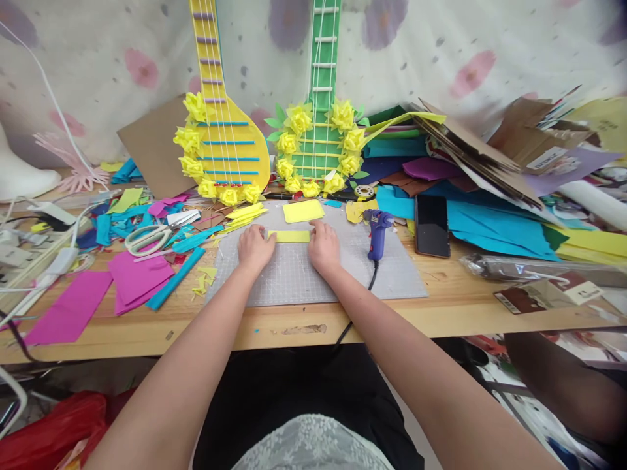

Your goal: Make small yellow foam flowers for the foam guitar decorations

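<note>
A narrow yellow paper strip (290,236) lies across the grey cutting mat (304,281). At its left end my left hand (255,249) has its fingers closed, thumb along the edge. My right hand (324,248) grips the opposite end, fingers curled; its fingertips are partly hidden. Just behind the strip is a small stack of yellow paper pieces (303,211). A blue-purple glue gun (377,234) stands on the mat to the right of my right hand, its black cord running toward the table's front edge.
Behind the mat lean a yellow paper guitar (235,153) and a green paper guitar (321,140) with yellow flowers. Scissors (147,240), magenta sheets (140,277) and blue scraps lie left. A phone (432,225), blue paper (494,228) and piled cardboard (482,147) occupy the right.
</note>
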Motion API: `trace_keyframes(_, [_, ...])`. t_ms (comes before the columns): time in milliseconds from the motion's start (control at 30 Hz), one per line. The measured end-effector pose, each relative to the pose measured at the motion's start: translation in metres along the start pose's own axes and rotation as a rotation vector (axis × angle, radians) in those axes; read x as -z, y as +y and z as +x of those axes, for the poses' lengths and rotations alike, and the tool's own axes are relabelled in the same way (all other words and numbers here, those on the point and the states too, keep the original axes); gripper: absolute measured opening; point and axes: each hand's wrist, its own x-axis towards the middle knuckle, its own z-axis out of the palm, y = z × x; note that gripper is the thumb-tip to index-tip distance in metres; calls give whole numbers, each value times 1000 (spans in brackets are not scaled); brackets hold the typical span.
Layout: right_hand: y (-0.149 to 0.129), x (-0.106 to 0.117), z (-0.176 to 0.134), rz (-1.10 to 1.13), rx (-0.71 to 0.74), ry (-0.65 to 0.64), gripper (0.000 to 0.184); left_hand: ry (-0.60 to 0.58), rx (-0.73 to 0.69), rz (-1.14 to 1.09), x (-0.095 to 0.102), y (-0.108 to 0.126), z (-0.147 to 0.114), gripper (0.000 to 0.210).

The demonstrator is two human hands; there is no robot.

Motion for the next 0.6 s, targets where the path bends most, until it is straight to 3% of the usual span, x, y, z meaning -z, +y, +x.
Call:
trace_keyframes(100, [2,2,2,86,-10,6,42,-23,-22,-38,0,-2,2,42])
trace_keyframes(333, [2,0,-1,92,63,24,44,-36,-132,-342,-5,-20,3,27])
trace_keyframes(500, [-5,10,-7,20,286,52,52,42,-315,-379,0,-16,-8,13])
trace_keyframes(600, [-9,17,-2,-5,432,15,41,107,-421,-302,5,-8,-15,12])
